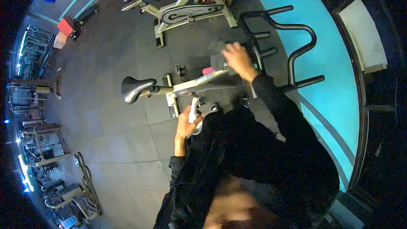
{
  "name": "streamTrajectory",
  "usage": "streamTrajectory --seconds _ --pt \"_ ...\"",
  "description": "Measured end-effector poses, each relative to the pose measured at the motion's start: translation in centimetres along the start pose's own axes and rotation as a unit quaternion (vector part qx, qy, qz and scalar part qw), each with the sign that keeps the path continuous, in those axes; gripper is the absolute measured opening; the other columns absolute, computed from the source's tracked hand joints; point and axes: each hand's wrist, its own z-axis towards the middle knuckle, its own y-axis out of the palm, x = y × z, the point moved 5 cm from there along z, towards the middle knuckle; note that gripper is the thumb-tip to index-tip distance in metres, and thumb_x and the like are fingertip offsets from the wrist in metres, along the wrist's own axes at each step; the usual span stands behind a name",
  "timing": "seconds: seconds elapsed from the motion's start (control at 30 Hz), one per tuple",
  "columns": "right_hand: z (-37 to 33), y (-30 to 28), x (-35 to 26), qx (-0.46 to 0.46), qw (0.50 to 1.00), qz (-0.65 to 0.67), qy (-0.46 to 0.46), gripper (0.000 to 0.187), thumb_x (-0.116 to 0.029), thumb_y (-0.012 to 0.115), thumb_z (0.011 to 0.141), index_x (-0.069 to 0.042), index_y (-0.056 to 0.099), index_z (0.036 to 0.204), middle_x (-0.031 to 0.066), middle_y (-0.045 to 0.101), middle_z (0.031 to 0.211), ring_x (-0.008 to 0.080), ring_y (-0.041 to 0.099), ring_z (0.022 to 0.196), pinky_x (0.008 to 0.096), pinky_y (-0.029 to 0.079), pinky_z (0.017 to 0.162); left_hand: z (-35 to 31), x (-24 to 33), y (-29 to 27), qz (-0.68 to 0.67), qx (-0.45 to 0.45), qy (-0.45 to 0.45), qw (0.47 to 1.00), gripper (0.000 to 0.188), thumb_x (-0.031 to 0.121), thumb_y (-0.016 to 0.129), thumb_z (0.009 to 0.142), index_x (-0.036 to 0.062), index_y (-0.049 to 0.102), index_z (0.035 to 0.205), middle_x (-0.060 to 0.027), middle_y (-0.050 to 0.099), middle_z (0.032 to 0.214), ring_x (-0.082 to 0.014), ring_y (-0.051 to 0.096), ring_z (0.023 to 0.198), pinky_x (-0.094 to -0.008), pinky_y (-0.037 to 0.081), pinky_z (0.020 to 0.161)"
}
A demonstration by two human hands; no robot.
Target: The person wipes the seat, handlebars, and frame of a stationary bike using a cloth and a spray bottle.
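A stationary exercise bike stands in front of me, with a black saddle [137, 89] at its left and black handlebars [292, 61] at its right. Its pale frame [186, 85] runs between them. My right hand [239, 61] is over the bike's front, next to the handlebars, on a dark grey cloth [218, 57] smeared by motion. Low by my body, my left hand [186, 124] is closed around a white bottle [193, 112] with a clear lower part; my dark clothing partly hides it. A pink thing [207, 71] shows beside the frame.
Another exercise bike [190, 15] stands beyond mine. To the right rises a turquoise wall [330, 59]. Gym machines [38, 135] line the far left, near a coiled dark rope-like thing [88, 182]. Dark mats [110, 118] cover the floor; a red box [65, 27] lies at the upper left.
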Motion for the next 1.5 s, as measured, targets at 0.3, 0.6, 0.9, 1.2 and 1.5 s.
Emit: streamTrajectory --seconds 0.3,0.6,0.9,1.2,1.5 --pt "-2.0 -3.5 9.1 0.054 0.938 -0.161 0.304 0.022 -0.012 0.064 0.075 -0.013 0.062 0.097 0.0091 0.054 0.097 0.0326 0.052 0.092 0.0455 0.046 0.074 -1.7 -3.4 -1.5 -0.084 0.108 -0.04 0.99 0.041 0.023 0.079 0.077 0.0015 0.061 0.106 -0.012 0.067 0.084 -0.0251 0.064 0.078 -0.0372 0.051 0.073" --pt "-3.8 3.6 -3.8 -0.035 0.999 0.009 0.005 0.03 -0.013 0.062 0.075 -0.011 0.066 0.105 0.0083 0.056 0.109 0.0271 0.05 0.104 0.0421 0.043 0.082 1.2 -0.2 -0.2 -0.042 -0.028 -0.012 0.999 0.039 0.026 0.078 0.077 0.0024 0.059 0.102 -0.011 0.066 0.085 -0.0221 0.061 0.078 -0.0351 0.049 0.072" --pt "-6.4 -6.6 10.3 0.122 0.907 -0.188 0.356 0.025 -0.012 0.063 0.079 -0.014 0.065 0.104 0.0111 0.057 0.098 0.031 0.053 0.094 0.0449 0.041 0.072 0.8 -2.4 -0.3 -0.022 0.001 -0.024 0.999 0.039 0.025 0.078 0.078 0.0026 0.059 0.104 -0.0129 0.068 0.085 -0.0246 0.066 0.08 -0.0359 0.051 0.072" --pt "-1.3 1.9 1.9 0.036 0.979 0.017 0.201 0.026 -0.019 0.069 0.072 -0.019 0.065 0.097 0.0091 0.058 0.114 0.0334 0.049 0.114 0.0529 0.044 0.087 4.6 2.6 2.7 -0.025 -0.071 0.085 0.994 0.038 0.025 0.078 0.08 0.0016 0.059 0.103 -0.0112 0.065 0.084 -0.0218 0.061 0.077 -0.0351 0.049 0.072" --pt "-1.5 -4.0 10.1 0.03 0.931 -0.176 0.318 0.02 -0.014 0.064 0.077 -0.011 0.066 0.097 0.0134 0.056 0.103 0.0339 0.052 0.098 0.0455 0.046 0.08 2.5 3.0 1.0 -0.06 -0.008 -0.025 0.998 0.05 0.029 0.079 0.078 -0.0002 0.059 0.113 -0.0062 0.062 0.095 -0.0166 0.055 0.089 -0.0317 0.046 0.08"
